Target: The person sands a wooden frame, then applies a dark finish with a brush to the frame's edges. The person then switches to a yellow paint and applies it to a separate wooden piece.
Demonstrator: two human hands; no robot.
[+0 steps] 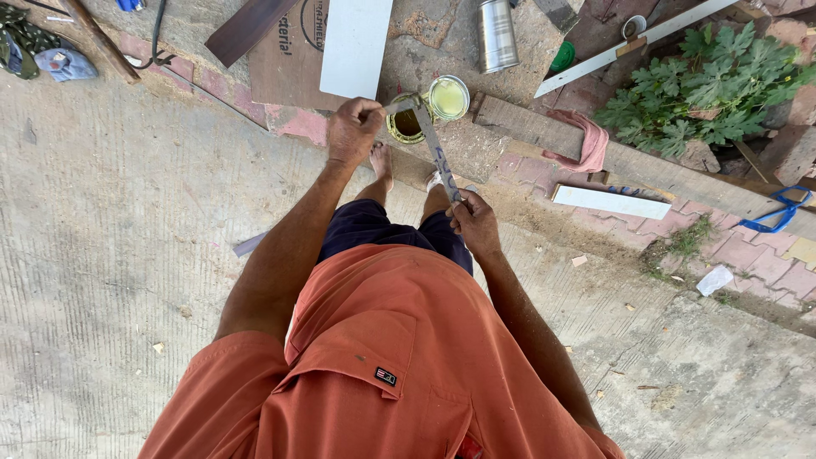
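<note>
I stand looking straight down over my orange shirt and dark shorts. My left hand [354,129] pinches the far end of a thin grey metal strip [437,153]. My right hand [474,223] grips the near end of the same strip, which slants between the two hands. Just beyond the strip, on the ground, sits an open round tin [406,126] with a dark inside, and its lid [448,97], coated yellowish-green, lies beside it to the right.
A white board [355,47] and brown cardboard [285,59] lie ahead, with a metal can [497,34]. To the right are a wooden plank [527,126] with a pink rag [586,144], a white strip [610,202], a green plant [714,81] and a blue tool [778,212].
</note>
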